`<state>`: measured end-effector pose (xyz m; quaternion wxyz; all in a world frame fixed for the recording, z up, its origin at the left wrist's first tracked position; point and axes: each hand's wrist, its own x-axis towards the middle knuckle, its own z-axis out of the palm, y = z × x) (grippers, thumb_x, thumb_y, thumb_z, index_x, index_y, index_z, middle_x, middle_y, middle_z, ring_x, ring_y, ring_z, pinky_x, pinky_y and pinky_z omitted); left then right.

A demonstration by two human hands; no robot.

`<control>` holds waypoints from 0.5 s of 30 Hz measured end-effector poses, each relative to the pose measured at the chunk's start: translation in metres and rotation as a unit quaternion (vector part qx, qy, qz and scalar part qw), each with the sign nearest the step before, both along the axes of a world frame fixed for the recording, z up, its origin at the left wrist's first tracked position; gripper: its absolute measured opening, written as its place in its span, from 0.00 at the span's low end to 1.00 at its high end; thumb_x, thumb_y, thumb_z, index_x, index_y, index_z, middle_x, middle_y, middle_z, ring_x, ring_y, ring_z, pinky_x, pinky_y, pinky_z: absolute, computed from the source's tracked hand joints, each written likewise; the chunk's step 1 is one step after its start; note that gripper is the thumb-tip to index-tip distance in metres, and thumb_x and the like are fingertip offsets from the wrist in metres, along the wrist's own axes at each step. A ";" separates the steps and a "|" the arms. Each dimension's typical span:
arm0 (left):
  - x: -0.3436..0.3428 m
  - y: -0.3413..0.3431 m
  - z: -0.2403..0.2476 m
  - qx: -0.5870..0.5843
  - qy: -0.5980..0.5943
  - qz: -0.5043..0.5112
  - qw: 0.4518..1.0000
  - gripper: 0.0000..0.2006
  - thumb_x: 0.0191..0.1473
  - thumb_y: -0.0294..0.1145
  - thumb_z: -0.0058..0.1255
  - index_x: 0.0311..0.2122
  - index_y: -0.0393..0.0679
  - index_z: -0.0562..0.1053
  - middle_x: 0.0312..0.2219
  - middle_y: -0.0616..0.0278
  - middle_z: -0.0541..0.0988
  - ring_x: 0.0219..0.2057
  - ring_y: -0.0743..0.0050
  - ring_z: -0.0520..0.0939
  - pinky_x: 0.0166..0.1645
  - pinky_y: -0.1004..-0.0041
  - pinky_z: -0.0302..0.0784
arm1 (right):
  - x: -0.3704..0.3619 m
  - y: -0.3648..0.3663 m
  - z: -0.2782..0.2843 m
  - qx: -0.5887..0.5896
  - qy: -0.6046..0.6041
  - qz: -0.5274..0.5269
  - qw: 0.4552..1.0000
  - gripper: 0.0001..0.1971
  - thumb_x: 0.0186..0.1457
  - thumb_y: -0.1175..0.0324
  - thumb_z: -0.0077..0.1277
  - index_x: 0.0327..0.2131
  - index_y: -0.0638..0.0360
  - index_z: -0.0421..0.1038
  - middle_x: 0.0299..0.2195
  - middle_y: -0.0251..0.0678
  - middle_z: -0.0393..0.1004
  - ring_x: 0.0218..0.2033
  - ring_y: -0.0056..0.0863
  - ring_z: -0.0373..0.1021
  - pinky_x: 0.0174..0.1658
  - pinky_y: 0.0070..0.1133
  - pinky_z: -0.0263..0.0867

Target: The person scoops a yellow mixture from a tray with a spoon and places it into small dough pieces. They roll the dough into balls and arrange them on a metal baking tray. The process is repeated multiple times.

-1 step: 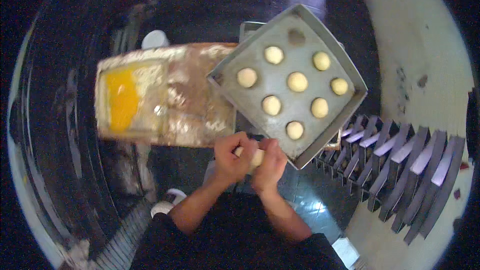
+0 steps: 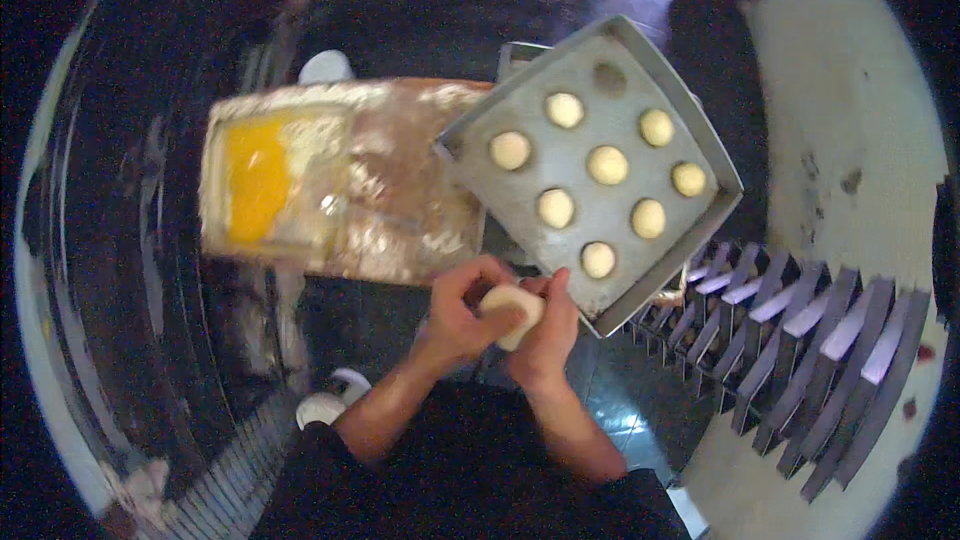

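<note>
A pale, smooth lump of dough (image 2: 512,314) sits between my two hands, just in front of the near corner of a square metal baking pan (image 2: 605,122). My left hand (image 2: 458,318) closes on it from the left, with the thumb pressed along its face. From the right, my right hand (image 2: 546,340) cups the same lump, its fingers curled and partly hidden. Several round dough balls (image 2: 607,165) stand spaced apart in the pan, which is turned cornerwise.
Left of the pan lies a flour-dusted work surface (image 2: 405,165) bearing a shallow tray with orange-yellow liquid (image 2: 257,180). A white round container (image 2: 326,67) stands behind it. Dark metal slats (image 2: 775,325) rise in rows at right. Another white round container (image 2: 320,410) is at lower left.
The dough has turned in my hands and shows more of its pale face. My left thumb now lies across it. The whole view has shifted slightly; the pan's dough balls keep their places.
</note>
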<state>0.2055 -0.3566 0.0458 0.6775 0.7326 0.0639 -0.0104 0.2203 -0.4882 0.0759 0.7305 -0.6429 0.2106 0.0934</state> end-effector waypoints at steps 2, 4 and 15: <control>-0.021 0.014 0.007 -0.070 0.008 -0.015 0.997 0.27 0.44 0.32 0.72 0.51 0.39 0.74 0.41 0.61 0.83 0.43 0.75 0.82 0.51 0.68 0.78 | -0.008 -0.002 0.018 -0.056 -0.020 0.117 0.991 0.11 0.64 0.62 0.55 0.35 0.61 0.72 0.49 0.46 0.73 0.47 0.33 0.71 0.48 0.31 0.68; -0.060 0.029 0.009 -0.075 0.088 -0.005 0.993 0.34 0.40 0.33 0.76 0.54 0.39 0.74 0.45 0.60 0.83 0.47 0.74 0.83 0.56 0.67 0.78 | -0.027 0.019 0.038 -0.190 -0.207 0.180 0.943 0.08 0.65 0.65 0.54 0.36 0.59 0.71 0.55 0.47 0.70 0.54 0.35 0.69 0.54 0.32 0.66; -0.123 0.194 -0.001 0.069 -0.020 0.232 0.970 0.28 0.41 0.23 0.75 0.49 0.42 0.74 0.48 0.55 0.82 0.47 0.66 0.83 0.53 0.65 0.80 | 0.037 0.175 -0.173 -0.363 -0.379 0.307 0.794 0.20 0.57 0.76 0.59 0.53 0.62 0.70 0.46 0.46 0.76 0.45 0.34 0.75 0.48 0.27 0.70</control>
